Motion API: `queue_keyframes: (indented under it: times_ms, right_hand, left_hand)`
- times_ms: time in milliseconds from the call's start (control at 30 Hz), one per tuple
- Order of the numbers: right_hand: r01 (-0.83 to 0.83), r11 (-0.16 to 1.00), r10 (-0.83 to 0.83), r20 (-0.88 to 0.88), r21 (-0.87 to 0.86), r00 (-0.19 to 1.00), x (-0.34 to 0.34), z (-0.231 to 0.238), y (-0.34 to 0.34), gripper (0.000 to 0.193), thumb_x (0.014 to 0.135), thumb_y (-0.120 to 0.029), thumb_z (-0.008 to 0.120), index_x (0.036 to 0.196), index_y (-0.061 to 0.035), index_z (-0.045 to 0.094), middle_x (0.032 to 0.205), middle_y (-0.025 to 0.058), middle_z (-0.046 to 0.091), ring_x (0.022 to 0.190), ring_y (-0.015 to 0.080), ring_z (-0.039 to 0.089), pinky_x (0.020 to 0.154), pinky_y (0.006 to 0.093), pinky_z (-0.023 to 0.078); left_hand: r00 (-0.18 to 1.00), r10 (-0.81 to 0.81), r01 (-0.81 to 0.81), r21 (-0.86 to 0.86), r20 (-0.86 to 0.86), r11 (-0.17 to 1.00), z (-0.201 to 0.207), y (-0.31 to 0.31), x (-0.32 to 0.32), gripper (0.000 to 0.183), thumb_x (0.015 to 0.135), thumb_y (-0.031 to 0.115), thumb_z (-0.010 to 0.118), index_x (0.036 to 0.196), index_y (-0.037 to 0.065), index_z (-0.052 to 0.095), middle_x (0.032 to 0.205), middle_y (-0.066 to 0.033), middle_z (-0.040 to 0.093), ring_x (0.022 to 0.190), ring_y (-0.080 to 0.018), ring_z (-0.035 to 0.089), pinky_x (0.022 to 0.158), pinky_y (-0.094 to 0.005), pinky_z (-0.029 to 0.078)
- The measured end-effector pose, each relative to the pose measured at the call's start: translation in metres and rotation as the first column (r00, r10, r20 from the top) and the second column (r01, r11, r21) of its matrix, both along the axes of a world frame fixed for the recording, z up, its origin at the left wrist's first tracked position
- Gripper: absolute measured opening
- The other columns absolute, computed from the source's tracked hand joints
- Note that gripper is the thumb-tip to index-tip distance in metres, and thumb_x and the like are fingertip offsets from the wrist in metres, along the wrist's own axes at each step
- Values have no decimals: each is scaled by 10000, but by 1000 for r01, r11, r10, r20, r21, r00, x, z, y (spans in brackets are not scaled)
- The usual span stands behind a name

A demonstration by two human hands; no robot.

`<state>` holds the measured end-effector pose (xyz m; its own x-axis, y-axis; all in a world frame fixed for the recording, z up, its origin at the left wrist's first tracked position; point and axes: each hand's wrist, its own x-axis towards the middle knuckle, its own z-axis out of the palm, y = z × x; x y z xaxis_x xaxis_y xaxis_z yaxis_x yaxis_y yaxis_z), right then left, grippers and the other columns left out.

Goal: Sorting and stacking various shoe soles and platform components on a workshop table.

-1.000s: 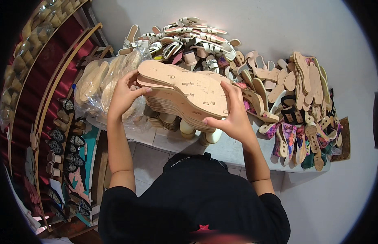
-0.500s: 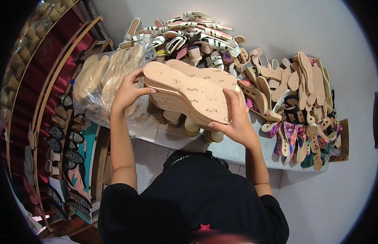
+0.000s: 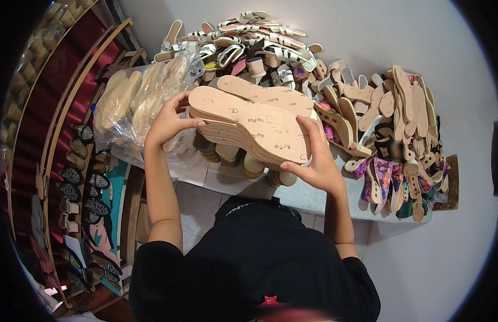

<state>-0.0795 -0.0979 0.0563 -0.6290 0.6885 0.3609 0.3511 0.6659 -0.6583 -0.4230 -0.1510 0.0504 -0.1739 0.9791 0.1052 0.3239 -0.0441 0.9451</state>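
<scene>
A thick stack of tan insoles (image 3: 254,119), printed with dark marks, lies between my two hands above the table. My left hand (image 3: 171,119) grips the narrow heel end, thumb along the near side and fingers round the far side. At the wide toe end, my right hand (image 3: 317,158) has its thumb on the near edge and its fingers curled over the far edge. Behind this stack shows a second tan insole pile (image 3: 278,95), partly covered by the first. Below the near side stand stacks of heel-shaped pieces (image 3: 253,167), their tops hidden.
On the white table (image 3: 308,201), a clear plastic bag (image 3: 133,104) of pale soles lies at left. White strapped sandals (image 3: 259,40) are heaped at the back. Floral wedges (image 3: 377,180) and loose insoles (image 3: 412,110) crowd the right. A shoe rack (image 3: 72,177) stands at far left.
My right hand has shifted slightly right at the toe end, and the top insole's toe edge sits a little further right. My left hand keeps nearly the same place.
</scene>
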Motion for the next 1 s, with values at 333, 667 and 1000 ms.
queue_keyframes:
  times_ms: [333, 667, 1000]
  right_hand:
    - [-26, 999, 26, -10, -23, 1000, 0, -4, 3, 903, 605, -333, 772, 1323, -16, 326, 1287, 197, 378, 1203, 354, 372, 997, 456, 265]
    - [-46, 999, 44, -61, -26, 997, -2, -7, 3, 888, 611, -327, 762, 1323, -14, 333, 1291, 206, 378, 1208, 357, 366, 1006, 452, 260]
    - [-14, 999, 16, 51, -33, 999, 0, -3, 0, 911, 630, -251, 768, 1361, -6, 281, 1288, 188, 335, 1238, 323, 355, 1040, 393, 288]
  left_hand:
    - [995, -50, 52, -22, 89, 998, 4, -3, 4, 738, 533, 112, 835, 1192, 53, 509, 1107, -65, 590, 1035, -187, 545, 937, -340, 405]
    - [985, -131, 121, 87, 113, 989, -4, 5, 1, 797, 525, 74, 818, 1254, 67, 496, 1186, -56, 564, 1078, -171, 537, 965, -322, 398]
    - [980, -110, 97, 84, 164, 992, -8, 6, 2, 751, 536, 34, 806, 1224, 59, 507, 1124, -33, 580, 1037, -143, 539, 940, -307, 410]
